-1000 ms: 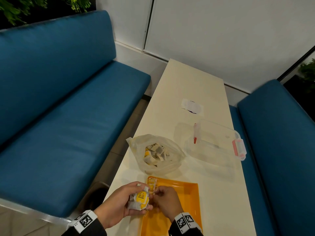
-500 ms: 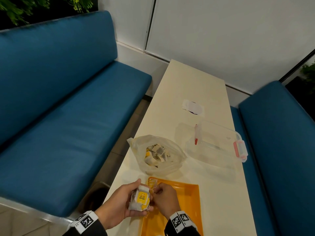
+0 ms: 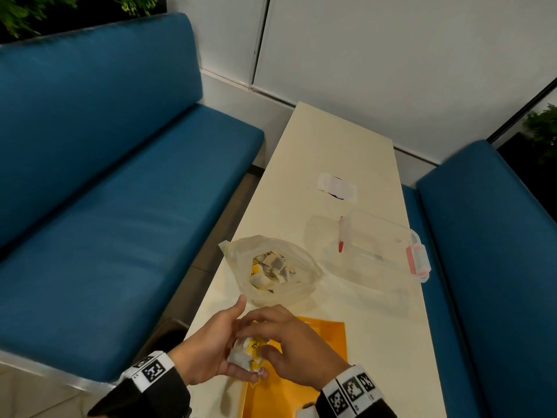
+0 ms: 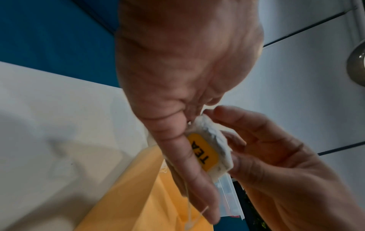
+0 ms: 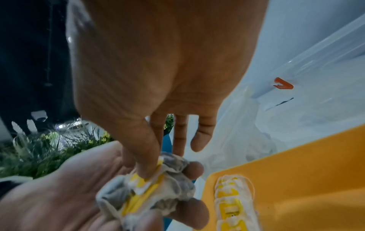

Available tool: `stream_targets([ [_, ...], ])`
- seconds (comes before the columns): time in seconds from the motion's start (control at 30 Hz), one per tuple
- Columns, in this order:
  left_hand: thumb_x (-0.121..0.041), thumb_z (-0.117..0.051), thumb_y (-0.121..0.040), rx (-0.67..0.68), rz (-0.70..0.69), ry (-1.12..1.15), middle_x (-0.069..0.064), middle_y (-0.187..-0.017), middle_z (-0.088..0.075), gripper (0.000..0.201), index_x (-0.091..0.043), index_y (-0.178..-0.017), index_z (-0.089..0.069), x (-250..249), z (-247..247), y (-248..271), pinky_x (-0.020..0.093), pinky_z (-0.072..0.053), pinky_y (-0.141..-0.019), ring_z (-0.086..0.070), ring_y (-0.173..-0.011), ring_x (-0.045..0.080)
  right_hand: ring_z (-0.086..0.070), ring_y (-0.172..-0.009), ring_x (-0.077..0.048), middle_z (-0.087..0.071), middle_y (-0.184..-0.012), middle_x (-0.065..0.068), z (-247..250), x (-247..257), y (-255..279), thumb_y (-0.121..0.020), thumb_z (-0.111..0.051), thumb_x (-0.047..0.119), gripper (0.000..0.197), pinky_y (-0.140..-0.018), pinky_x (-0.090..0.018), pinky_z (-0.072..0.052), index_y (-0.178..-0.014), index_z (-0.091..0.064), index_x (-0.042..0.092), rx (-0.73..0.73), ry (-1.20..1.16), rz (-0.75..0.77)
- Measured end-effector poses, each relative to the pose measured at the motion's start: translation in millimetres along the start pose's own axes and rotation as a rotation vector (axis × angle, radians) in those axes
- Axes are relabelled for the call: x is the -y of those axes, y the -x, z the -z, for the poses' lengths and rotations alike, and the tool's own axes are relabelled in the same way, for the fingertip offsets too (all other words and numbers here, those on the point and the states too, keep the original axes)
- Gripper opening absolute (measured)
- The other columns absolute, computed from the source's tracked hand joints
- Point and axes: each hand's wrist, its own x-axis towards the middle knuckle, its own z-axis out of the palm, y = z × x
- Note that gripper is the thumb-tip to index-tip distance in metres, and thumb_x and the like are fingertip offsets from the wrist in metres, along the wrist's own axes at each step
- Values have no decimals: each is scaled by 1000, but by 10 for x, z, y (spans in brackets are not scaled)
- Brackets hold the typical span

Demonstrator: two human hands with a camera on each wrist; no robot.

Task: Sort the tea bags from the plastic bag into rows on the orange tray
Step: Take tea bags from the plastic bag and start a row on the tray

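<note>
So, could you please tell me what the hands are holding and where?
The left hand cups a bundle of tea bags; the right hand pinches its top.

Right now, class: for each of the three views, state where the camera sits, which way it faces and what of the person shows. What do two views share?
Head: looks down at the table; both hands show.
Left wrist: looks along the left hand at the tea bags.
Right wrist: looks along the right hand.
Both wrist views share the bundle and the orange tray.
</note>
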Motion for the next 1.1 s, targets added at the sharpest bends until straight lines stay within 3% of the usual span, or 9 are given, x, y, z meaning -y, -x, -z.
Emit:
stream_targets([
  [0.17, -74, -25, -97, 22, 24, -66, 30, -123, -68, 84, -7, -131, -60, -20, -12, 0, 56, -52, -99, -67, -106, 47, -44, -113, -10, -51, -118, 12, -49, -46, 9, -88, -61, 11, 39, -91, -22, -41, -119, -66, 34, -37, 104, 13],
  [0.27, -73, -26, -97, 16, 30, -80, 30, -124, -68, 82, -7, -130, -61, -24, 4, 4, 54, -53, -99, -69, -103, 45, -44, -108, -13, -49, -113, 13, -43, -25, 0, -89, -61, 17, 32, -89, -34, -43, -117, -65, 33, -42, 170, -1],
  [0.37, -72, -28, -98, 28, 34, -97, 29, -123, -68, 82, -5, -132, -60, -18, 11, -6, 53, -54, -99, -69, -105, 45, -41, -107, -14, -48, -111, 10, -20, -6, -8, -91, -59, 20, 38, -86, -34, -38, -126, -58, 35, 0, 255, 2],
  [0.5, -70, -32, -99, 18, 12, -89, 28, -117, -70, 79, -2, -129, -60, -18, 6, -20, 51, -56, -94, -70, -99, 44, -44, -106, -19, -49, -107, 4, 23, 31, 18, -90, -58, 21, 31, -83, -36, -39, -119, -64, 32, -26, 274, 20],
  [0.67, -67, -34, -99, 20, 1, -93, 25, -114, -71, 76, -3, -130, -61, -32, 7, -37, 46, -59, -86, -69, -100, 44, -46, -108, -16, -52, -111, 9, 40, -11, 73, -87, -62, 23, 23, -83, -33, -39, -109, -65, 30, -95, 302, 18],
  [0.8, -67, -38, -98, 13, 6, -85, 28, -118, -69, 76, -3, -131, -60, -28, 15, -54, 46, -58, -88, -69, -103, 46, -46, -101, -11, -55, -101, 13, 73, -44, 129, -86, -63, 27, 12, -79, -30, -34, -96, -60, 31, -123, 309, -3],
  [0.97, -66, -40, -98, -26, -13, -75, 33, -126, -64, 73, -4, -130, -63, -34, 75, -60, 50, -55, -95, -69, -107, 47, -46, -99, -7, -60, -98, 13, 139, -122, 239, -93, -62, 29, 12, -83, -25, -33, -103, -66, 32, -162, 201, -121],
  [1.1, -63, -39, -100, -92, -35, -86, 32, -121, -68, 71, -4, -125, -69, -22, 136, -46, 58, -49, -106, -68, -109, 49, -59, -86, -8, -69, -86, 9, 166, -213, 343, -80, -78, 18, 10, -78, -20, -45, -82, -73, 26, -337, -254, -326],
])
